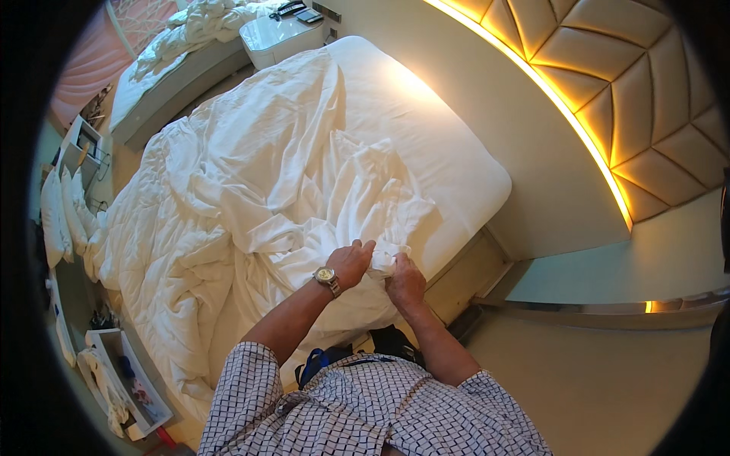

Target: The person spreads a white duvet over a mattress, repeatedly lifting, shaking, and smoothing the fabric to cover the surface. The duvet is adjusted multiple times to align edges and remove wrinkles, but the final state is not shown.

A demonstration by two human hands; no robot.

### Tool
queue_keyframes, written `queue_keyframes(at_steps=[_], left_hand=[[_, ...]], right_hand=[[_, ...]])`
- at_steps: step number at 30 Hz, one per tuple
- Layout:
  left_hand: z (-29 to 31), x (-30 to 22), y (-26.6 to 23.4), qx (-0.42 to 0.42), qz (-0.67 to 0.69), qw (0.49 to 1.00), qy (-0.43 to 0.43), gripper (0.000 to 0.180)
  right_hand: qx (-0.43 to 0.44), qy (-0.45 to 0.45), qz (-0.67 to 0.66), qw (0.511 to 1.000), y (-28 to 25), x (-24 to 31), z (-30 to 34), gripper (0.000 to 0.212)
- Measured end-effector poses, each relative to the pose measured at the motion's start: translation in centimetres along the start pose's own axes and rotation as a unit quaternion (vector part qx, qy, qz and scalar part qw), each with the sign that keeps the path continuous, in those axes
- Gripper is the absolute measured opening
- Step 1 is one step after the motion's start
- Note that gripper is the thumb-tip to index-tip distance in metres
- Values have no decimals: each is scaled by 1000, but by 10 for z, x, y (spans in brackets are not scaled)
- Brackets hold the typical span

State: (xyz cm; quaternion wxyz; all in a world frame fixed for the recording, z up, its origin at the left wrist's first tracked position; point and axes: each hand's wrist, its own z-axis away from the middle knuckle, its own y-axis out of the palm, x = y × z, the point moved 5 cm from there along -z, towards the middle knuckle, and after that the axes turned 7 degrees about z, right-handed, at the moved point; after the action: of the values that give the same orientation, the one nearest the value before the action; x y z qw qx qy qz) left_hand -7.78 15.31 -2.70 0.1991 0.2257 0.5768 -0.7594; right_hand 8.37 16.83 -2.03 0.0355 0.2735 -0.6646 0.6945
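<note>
your left hand point(351, 266) and right hand point(407, 286) have fingers point(369, 245) pinched on white cloth point(385, 259) (bunched between them), so pull gently and evenly.

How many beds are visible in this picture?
2. The near bed fills the middle, under rumpled white bedding; the far bed stands at the upper left, past the white nightstand. Others may be outside view.

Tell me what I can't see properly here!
Head view: part of the white fabric, hidden by left hand and right hand.
Head view: time on the wristwatch, too small.
Head view: much of the mattress, under the quilt.
Head view: top of the padded wall panel, cut off by the edge.
</note>
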Motion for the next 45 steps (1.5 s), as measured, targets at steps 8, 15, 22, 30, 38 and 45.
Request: queue_keyframes(at_steps=[8,15,22,30,38,45], left_hand=[[-5,-5,-11,39,8,999,-14,14],[-9,-30,-9,53,-16,998,12,14],[14,-17,-4,50,-20,999,-3,14],[25,-8,2,19,-54,998,7,13],[42,7,24,-2,-2,998,59,14],[52,29,34,19,19,999,22,19]], right_hand=[[113,-10,1,994,-24,13,2,72],[-131,-102,-50,985,18,25,11,75],[-145,-12,-79,986,34,-11,6,43],[-77,-73,-10,994,5,-4,25,28],[69,-81,-100,989,32,-13,49,33],[237,-15,-127,963,30,3,55,34]])
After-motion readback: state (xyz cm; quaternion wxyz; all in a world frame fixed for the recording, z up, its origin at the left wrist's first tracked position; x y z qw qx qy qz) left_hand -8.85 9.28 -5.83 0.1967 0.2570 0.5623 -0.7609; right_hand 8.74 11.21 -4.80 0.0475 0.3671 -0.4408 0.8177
